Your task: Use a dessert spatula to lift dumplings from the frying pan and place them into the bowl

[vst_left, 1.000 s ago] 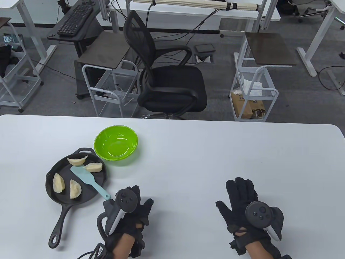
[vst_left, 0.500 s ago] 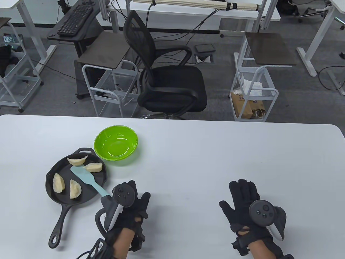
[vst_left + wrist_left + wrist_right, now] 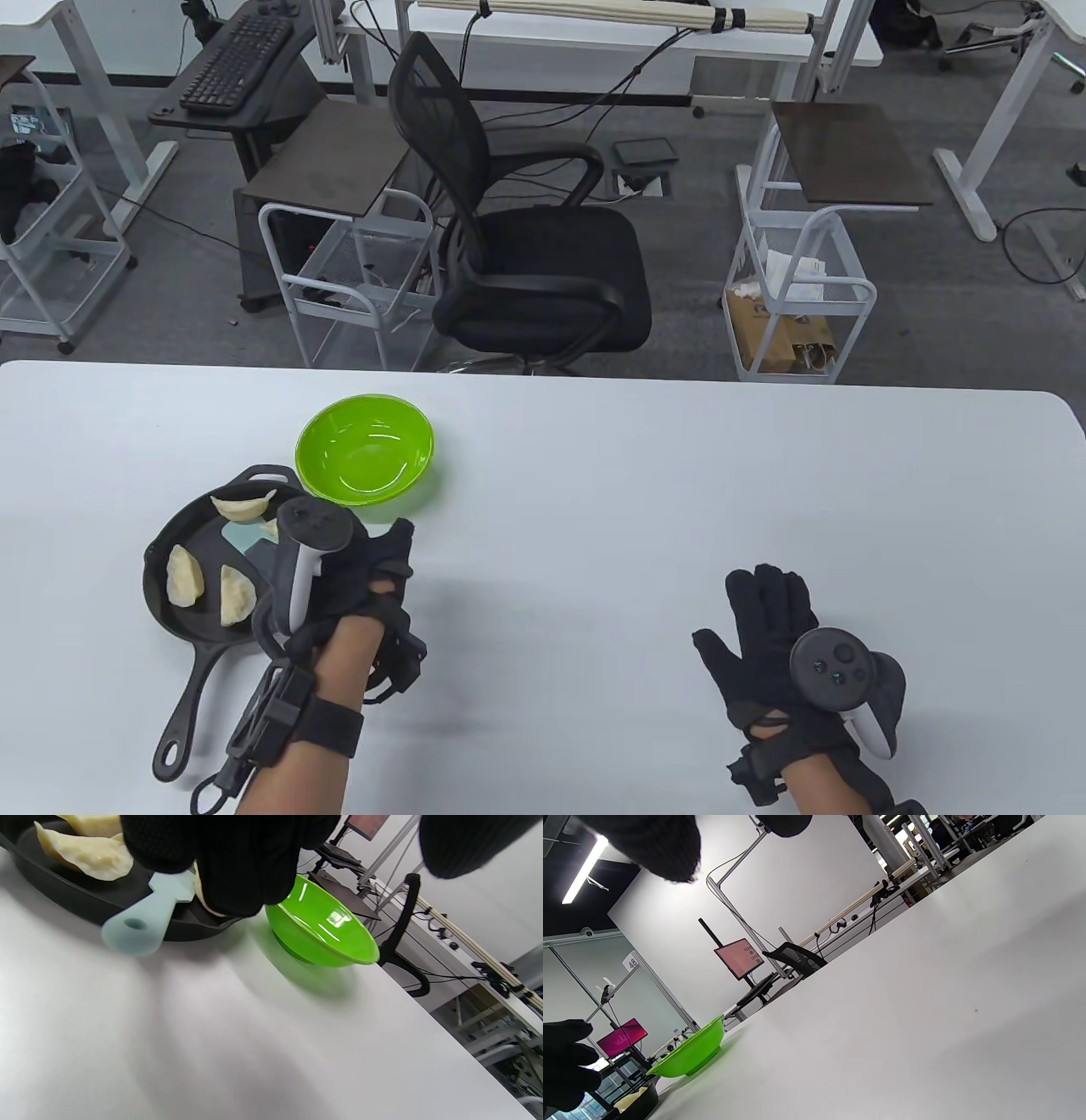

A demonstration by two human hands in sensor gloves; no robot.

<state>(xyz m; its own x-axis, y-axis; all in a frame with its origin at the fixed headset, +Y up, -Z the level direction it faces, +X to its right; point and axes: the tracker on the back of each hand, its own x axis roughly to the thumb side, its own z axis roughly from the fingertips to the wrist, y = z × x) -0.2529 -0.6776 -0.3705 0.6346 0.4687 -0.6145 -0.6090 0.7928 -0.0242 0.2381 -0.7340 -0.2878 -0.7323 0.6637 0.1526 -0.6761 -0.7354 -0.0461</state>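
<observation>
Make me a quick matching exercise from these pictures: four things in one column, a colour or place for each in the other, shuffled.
Things:
1. bowl
2. frying pan
3. spatula
4. right hand

Descriptions:
A. black, holds dumplings
B. pale blue, handle sticks out over the pan's rim
C. bright green, empty
D. flat on the table, far from the pan

Pairs: 1-C, 2-A, 3-B, 4-D

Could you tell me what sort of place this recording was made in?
Probably an office or lab workspace, not a kitchen: behind the white table stand an office chair, a desk with a keyboard, and wire carts.
</observation>
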